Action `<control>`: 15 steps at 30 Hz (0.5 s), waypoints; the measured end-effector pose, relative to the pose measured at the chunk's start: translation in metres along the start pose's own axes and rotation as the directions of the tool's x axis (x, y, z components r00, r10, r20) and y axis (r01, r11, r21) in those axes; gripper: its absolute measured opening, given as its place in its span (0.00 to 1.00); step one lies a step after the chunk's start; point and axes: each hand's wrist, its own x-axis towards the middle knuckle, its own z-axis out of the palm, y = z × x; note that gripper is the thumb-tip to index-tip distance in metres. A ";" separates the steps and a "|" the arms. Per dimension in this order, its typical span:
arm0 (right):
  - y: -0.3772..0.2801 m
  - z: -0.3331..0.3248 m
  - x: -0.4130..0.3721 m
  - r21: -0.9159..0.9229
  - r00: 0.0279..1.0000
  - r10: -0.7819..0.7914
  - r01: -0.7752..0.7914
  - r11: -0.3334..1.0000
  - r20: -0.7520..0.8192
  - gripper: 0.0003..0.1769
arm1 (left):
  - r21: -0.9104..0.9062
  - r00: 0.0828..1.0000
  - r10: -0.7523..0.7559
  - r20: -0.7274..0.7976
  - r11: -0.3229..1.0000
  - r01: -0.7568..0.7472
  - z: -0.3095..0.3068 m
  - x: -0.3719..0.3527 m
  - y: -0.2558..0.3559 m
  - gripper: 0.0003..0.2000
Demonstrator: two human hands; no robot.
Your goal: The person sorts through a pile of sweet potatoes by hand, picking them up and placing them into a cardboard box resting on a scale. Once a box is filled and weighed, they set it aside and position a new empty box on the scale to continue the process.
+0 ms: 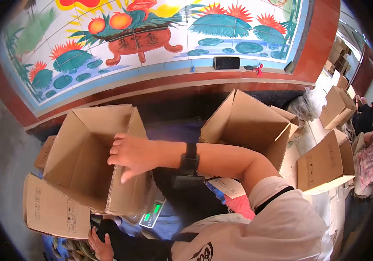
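My right hand (pixel 130 155) reaches across over the right rim of a tall cardboard box (pixel 75 161), its fingers loosely stretched over the opening and the thumb apart. A dark band with a flat block is strapped round that wrist. Low at the left, my left hand (pixel 101 247) is at the lower corner of the box's printed front flap (pixel 56 209), fingers bent at its edge. A black sleeve covers that forearm. Inside, the box shows bare cardboard walls. Just right of its base, a scale (pixel 152 214) glows with green digits, partly hidden by the box.
A second open carton (pixel 249 122) stands to the right, with a printed carton (pixel 325 163) beyond it. Clear plastic wrap (pixel 306 104) lies by the tiled mural wall. A black phone-like slab (pixel 226 63) rests on the ledge. Greenish long pieces (pixel 71 250) lie on blue sheeting below.
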 end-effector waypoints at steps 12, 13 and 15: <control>-0.069 0.042 0.035 0.037 0.989 0.071 -0.067 0.997 -0.129 0.15 | -0.031 0.990 0.069 -0.123 0.997 -0.073 0.048 -0.001 -0.052 0.28; -0.071 0.044 0.037 0.055 0.985 0.090 -0.082 0.995 -0.147 0.14 | -0.081 0.995 0.051 -0.086 0.995 -0.058 0.040 -0.001 -0.044 0.28; -0.070 0.048 0.040 0.048 0.984 0.055 -0.048 0.998 -0.167 0.12 | -0.132 0.998 0.031 -0.047 0.990 -0.037 0.034 -0.001 -0.037 0.28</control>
